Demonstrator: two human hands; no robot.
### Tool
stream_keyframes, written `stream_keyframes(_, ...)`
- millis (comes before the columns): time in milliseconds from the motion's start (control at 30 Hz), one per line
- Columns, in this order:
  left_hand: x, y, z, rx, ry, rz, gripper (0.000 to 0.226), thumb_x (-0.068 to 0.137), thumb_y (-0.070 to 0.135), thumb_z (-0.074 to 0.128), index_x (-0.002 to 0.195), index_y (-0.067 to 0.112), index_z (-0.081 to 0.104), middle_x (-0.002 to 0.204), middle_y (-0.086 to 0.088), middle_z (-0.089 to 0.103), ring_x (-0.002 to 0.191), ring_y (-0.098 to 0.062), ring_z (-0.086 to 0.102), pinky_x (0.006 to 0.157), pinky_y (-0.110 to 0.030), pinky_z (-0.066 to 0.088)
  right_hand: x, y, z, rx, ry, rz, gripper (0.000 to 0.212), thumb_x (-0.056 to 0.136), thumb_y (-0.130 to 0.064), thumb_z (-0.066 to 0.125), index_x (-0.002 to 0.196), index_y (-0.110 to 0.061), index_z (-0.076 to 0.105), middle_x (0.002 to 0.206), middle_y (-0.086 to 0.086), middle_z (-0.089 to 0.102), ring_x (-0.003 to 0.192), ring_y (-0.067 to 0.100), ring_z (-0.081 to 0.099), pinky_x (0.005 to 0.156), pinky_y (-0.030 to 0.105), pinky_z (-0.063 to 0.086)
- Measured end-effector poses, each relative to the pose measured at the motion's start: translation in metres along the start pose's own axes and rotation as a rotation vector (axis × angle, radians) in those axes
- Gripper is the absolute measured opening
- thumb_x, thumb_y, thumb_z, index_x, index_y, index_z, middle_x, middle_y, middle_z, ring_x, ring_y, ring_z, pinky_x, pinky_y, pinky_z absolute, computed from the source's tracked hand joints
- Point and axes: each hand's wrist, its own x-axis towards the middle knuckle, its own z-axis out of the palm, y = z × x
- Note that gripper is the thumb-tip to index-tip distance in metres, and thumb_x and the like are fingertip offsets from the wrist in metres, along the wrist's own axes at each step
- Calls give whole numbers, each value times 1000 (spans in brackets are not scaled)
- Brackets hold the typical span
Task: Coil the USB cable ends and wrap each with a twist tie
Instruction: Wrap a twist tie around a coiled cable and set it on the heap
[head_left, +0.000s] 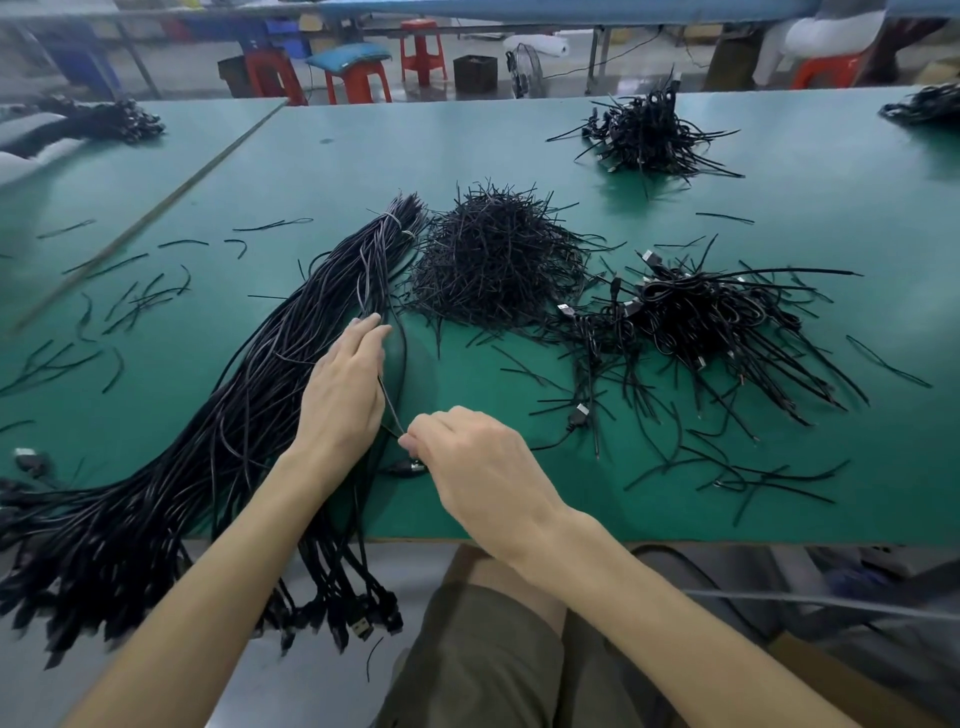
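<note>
Head view: a person's hands on a USB cable (390, 402) near the front edge of a green tabletop (519, 150).
The right hand (478, 467) pinches the black cable by its plug end. The left hand (343, 395) rests on the long cable bundle (249, 395) (whether it grips the strand cannot be told). Twist ties (493, 260) are heaped mid-tabletop, with coiled cables (701, 322) toward the right edge.

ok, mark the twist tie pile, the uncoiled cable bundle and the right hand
twist tie pile (493, 260): head view, middle of the heap.
cable bundle (208, 441): head view, mid-length of the strands.
right hand (480, 457): head view, back of the hand.
</note>
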Motion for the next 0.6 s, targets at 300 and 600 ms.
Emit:
stream_keyframes(300, -1, 6, -1, -12, 24, -71, 41, 110, 18, 35, 144, 1, 51, 157, -12, 44, 148, -29, 38, 120, -46, 34, -45, -4, -5, -12, 28, -365, 27, 105, -11, 53, 80, -10, 60, 70, -1, 48, 68, 15, 28, 66, 27, 34)
stream_keyframes(600, 0, 14, -7, -52, 10, -109, 45, 111, 24, 38, 150, 2, 45, 162, -13, 36, 151, -29, 31, 122, -46, 28, -35, 18, -34, 235, 281, -106, 19, 99, -3, 57, 83, -1, 66, 74, 2, 59, 67, 18, 45, 64, 31, 43)
